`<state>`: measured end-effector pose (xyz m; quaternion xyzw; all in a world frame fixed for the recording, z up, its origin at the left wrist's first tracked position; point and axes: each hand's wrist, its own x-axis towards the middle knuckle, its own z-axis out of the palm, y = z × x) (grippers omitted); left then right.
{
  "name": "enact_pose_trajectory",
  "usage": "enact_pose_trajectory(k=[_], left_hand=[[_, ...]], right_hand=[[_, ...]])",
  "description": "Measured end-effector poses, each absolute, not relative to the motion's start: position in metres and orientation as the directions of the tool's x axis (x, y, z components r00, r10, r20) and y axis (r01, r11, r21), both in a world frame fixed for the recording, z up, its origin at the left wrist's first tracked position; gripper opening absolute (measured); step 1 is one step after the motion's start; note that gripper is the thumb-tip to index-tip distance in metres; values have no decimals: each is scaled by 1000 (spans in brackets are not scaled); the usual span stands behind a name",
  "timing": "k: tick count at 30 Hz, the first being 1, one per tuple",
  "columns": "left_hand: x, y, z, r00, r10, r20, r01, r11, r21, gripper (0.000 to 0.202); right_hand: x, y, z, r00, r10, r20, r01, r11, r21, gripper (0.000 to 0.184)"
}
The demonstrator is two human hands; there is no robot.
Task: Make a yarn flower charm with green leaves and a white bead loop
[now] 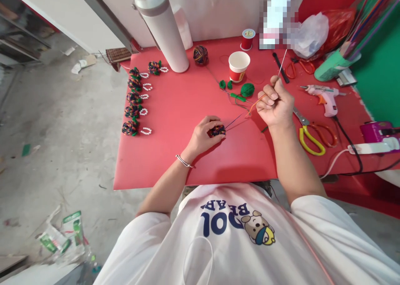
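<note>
Between the thumb and fingers of my left hand (204,135) is a small dark multicoloured crochet piece (218,131), low over the red tabletop. A strand of variegated yarn (234,121) runs taut from it up to my right hand (275,103). That hand is raised and closed round a thin crochet hook (283,62), whose metal shaft points up and away; its handle is mostly hidden by the fingers. An orange stretch of the yarn (256,101) hangs at the fingers. Beyond my hands lie a green yarn ball (247,89) and a green-handled hook (238,97).
Several finished yarn flowers (129,127) with white bead loops line the left edge. A tall bottle (168,35), a yarn ball (200,55) and a paper cup (239,66) stand at the back. Scissors (311,139), a glue gun (326,97) and cables (348,141) occupy the right.
</note>
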<state>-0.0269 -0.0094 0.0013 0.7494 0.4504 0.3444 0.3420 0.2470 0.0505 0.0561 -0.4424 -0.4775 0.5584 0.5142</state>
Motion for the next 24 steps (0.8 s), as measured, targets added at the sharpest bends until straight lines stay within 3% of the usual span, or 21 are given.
enact_pose_trajectory(k=[5,16,21,24], left_hand=[[-38,-8,5,393,899,192,459,-373,806,50],[-56,0,5,297,942,159,438,-282,853,11],[-54,0,5,242,944,223,420,-310,853,9],[-53,1,2,158,970,184,341,-228,912,7]], right_hand=[[248,50,55,-73,997,-13,-148,-24,-989,38],[244,47,55,-94,995,-38,-148,-52,-988,31],[241,47,49,-111,992,-67,-270,-95,-958,30],[242,47,46,-152,985,-79,-309,-123,-943,31]])
